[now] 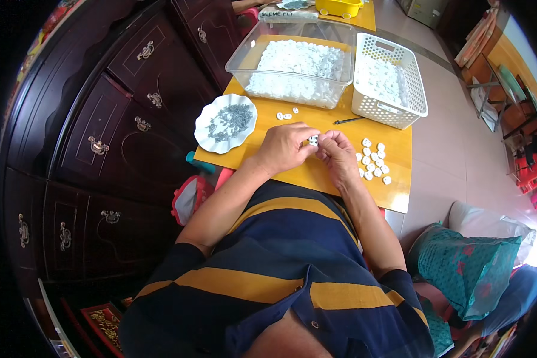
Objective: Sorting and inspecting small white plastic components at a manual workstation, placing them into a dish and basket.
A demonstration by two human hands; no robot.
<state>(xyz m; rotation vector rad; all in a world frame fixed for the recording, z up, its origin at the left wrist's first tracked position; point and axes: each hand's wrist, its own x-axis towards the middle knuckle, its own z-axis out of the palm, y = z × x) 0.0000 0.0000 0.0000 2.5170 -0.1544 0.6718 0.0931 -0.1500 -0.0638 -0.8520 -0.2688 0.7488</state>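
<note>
My left hand point(284, 146) pinches a small white plastic piece with dark spots point(313, 140) between thumb and fingers, over the near part of the yellow table. Fingers of my right hand point(338, 153) are closed at the same piece from the right; whether they also hold a tiny part is hidden. Several similar white pieces point(370, 167) lie loose beside my right hand. Three more white pieces point(287, 116) sit beyond my left hand. Left of it, a white scalloped plate point(201, 126) carries many tiny dark grey parts point(231, 121).
A clear plastic bin point(235, 70) full of white pieces stands at the back, beside a white perforated basket point(414, 95) with more. A thin black tool point(348, 120) lies before them. Dark drawers point(95, 119) flank the table's left. Teal bags point(465, 268) are at the lower right.
</note>
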